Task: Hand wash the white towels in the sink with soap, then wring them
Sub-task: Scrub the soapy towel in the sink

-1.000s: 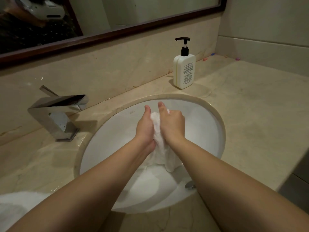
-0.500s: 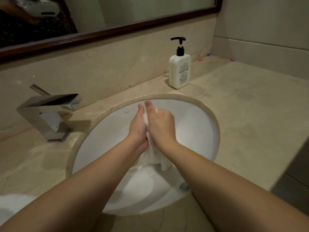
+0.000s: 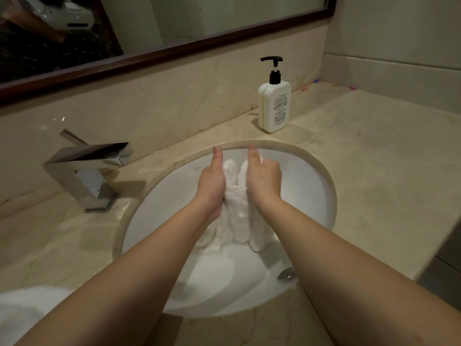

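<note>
Dim warm light; soft blur, wide-angle bend at edges, faucet (image 3: 89,168) glare.

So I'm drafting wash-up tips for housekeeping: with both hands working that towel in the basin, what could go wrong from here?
1. The towel hangs toward the drain; its end might cover it.
2. The countertop by the faucet looks wet; wringing above the sink rim could splash more.
3. The soap bottle stands near; an elbow swing could topple it.

I'm standing in a bathroom. I'm facing a sink (image 3: 324,196), a tap (image 3: 87,168), a mirror (image 3: 199,18) and a soap bottle (image 3: 274,106).
</note>
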Available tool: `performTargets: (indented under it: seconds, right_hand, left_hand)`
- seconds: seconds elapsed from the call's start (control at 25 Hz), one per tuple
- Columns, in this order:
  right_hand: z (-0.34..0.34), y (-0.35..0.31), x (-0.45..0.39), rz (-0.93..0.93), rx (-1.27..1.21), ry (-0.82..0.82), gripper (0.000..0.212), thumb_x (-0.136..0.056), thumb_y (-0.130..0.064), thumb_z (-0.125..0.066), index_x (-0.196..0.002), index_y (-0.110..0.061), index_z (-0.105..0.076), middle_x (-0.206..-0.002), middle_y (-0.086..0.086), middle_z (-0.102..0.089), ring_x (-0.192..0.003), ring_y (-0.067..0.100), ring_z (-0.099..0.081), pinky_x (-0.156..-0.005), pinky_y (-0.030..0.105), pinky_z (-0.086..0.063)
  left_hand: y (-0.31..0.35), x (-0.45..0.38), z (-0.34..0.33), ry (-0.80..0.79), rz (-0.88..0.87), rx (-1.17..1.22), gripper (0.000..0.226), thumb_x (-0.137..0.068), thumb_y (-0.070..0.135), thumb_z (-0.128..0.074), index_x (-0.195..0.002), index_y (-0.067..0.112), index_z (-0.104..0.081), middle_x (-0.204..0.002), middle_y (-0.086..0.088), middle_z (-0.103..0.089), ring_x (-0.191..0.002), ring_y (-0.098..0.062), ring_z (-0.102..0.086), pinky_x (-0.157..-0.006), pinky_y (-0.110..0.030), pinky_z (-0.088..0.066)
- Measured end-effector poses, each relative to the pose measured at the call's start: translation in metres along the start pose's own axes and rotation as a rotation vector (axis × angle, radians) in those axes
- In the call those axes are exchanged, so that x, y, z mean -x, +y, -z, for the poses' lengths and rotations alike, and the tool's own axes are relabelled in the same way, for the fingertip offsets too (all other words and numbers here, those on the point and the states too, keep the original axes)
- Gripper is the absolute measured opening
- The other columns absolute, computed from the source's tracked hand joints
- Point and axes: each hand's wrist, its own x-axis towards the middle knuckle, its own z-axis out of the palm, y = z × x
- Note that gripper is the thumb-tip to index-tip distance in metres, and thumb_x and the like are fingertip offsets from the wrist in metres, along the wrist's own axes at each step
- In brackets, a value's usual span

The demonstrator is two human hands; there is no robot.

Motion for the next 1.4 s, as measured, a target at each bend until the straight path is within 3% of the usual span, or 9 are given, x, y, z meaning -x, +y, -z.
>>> performTargets:
  seconds: [0.12,0.24,0.44,0.56,0.68,0.8,1.0,1.16,1.4]
  right_hand:
    - [-0.001,0.012,-0.011,-0.133,-0.054,-0.127,0.049,-0.099,-0.048,-0.053,-0.079,-0.003,-0.059,-0.076,0.013,-0.061,-0.078,0.033,-0.063,-0.071,0.038,-0.049]
    - [0.000,0.018,-0.010,-0.151,0.073,-0.310,0.023,-0.091,-0.028,-0.060,-0.105,-0.010,-0.063,-0.108,0.014,-0.064,-0.103,0.033,-0.062,-0.084,0.039,-0.049]
    - [0.004,0.030,-0.009,-0.212,0.202,-0.344,0.006,-0.081,-0.012,-0.065,-0.085,-0.014,-0.061,-0.083,0.004,-0.060,-0.075,0.022,-0.058,-0.067,0.031,-0.045]
    - [0.004,0.037,-0.014,-0.231,0.274,-0.309,0.013,-0.078,-0.015,-0.071,-0.082,-0.009,-0.059,-0.079,0.006,-0.061,-0.074,0.025,-0.061,-0.062,0.031,-0.046]
    - [0.006,0.042,-0.014,-0.225,0.292,-0.393,0.027,-0.083,-0.020,-0.074,-0.109,-0.016,-0.068,-0.099,0.003,-0.068,-0.097,0.026,-0.066,-0.086,0.036,-0.054]
    - [0.006,0.045,-0.012,-0.216,0.376,-0.462,0.064,-0.084,-0.026,-0.077,-0.143,-0.018,-0.052,-0.128,0.003,-0.062,-0.114,0.026,-0.062,-0.100,0.038,-0.050]
    - [0.010,0.045,-0.013,-0.321,0.554,-0.437,0.063,-0.074,-0.035,-0.088,-0.119,-0.002,-0.056,-0.115,0.009,-0.065,-0.101,0.028,-0.062,-0.079,0.037,-0.049]
    - [0.009,0.049,-0.013,-0.306,0.598,-0.520,0.039,-0.090,-0.029,-0.072,-0.120,-0.007,-0.063,-0.111,0.010,-0.067,-0.101,0.030,-0.064,-0.076,0.033,-0.046]
    - [0.004,0.037,-0.017,-0.264,-0.011,-0.249,0.016,-0.101,-0.029,-0.054,-0.105,-0.016,-0.060,-0.095,0.000,-0.066,-0.091,0.023,-0.065,-0.084,0.038,-0.052]
  left_hand:
    - [0.000,-0.012,0.020,-0.014,0.100,-0.059,0.070,-0.096,0.075,-0.034,-0.119,0.015,-0.062,-0.103,-0.005,-0.071,-0.092,-0.022,-0.068,-0.076,-0.031,-0.051]
    - [-0.003,-0.017,0.045,-0.174,0.248,-0.280,0.032,-0.099,0.048,-0.060,-0.104,0.017,-0.064,-0.101,-0.005,-0.068,-0.088,-0.021,-0.063,-0.080,-0.033,-0.049]
    - [-0.024,-0.024,0.055,-0.083,0.111,-0.595,0.053,-0.085,0.012,-0.081,-0.131,-0.003,-0.058,-0.087,-0.006,-0.066,-0.072,-0.017,-0.062,-0.079,-0.036,-0.057]
    - [-0.031,-0.021,0.049,0.047,-0.089,-0.679,0.028,-0.088,0.015,-0.078,-0.109,-0.002,-0.071,-0.076,-0.002,-0.064,-0.074,-0.022,-0.065,-0.081,-0.034,-0.055]
    - [-0.031,-0.014,0.045,0.112,-0.179,-0.856,0.017,-0.088,0.027,-0.078,-0.087,0.011,-0.074,-0.075,-0.001,-0.062,-0.075,-0.022,-0.059,-0.067,-0.030,-0.043]
    - [-0.027,-0.011,0.049,0.125,-0.063,-1.009,0.034,-0.085,0.043,-0.079,-0.075,0.012,-0.070,-0.071,-0.001,-0.065,-0.068,-0.021,-0.060,-0.060,-0.029,-0.041]
    - [-0.023,-0.006,0.055,-0.027,0.224,-1.139,0.060,-0.087,0.072,-0.058,-0.075,0.014,-0.058,-0.070,0.000,-0.065,-0.063,-0.017,-0.061,-0.071,-0.030,-0.049]
    - [-0.025,-0.007,0.060,-0.196,0.291,-0.936,0.049,-0.089,0.059,-0.067,-0.083,0.011,-0.062,-0.077,-0.003,-0.066,-0.069,-0.019,-0.059,-0.063,-0.027,-0.044]
    - [-0.028,-0.019,0.048,0.140,0.073,-0.219,0.049,-0.099,0.052,-0.057,-0.106,0.006,-0.070,-0.104,-0.011,-0.075,-0.095,-0.030,-0.071,-0.090,-0.040,-0.057]
